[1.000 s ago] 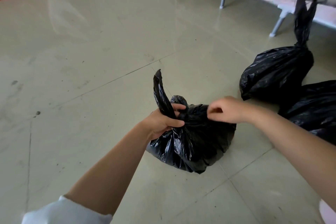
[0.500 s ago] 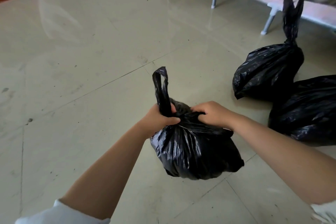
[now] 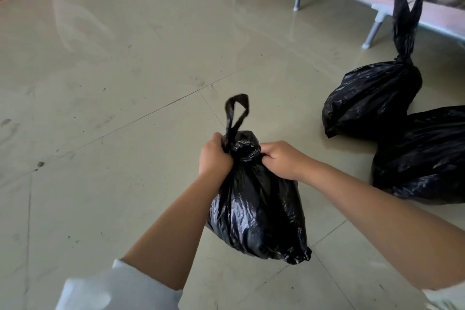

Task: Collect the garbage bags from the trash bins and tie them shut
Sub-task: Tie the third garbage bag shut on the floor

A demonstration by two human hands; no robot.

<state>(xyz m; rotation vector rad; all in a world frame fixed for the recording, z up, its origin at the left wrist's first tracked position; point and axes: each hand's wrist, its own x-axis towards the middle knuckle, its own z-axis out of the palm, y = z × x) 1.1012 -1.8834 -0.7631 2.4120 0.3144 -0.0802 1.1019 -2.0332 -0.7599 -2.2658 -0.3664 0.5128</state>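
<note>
Tiled floor [image 3: 125,83], two tied bags [image 3: 370,98] at right. Bag [image 3: 256,209] in front, mid-knot. L hand [image 3: 214,156] & R hand [image 3: 281,158], fingers closed on neck/handle. Pull ends apart evenly, keep knot low & snug.

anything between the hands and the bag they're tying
Nothing visible does. The left hand and right hand both grip the black bag at its neck, either side of the knot.
</note>
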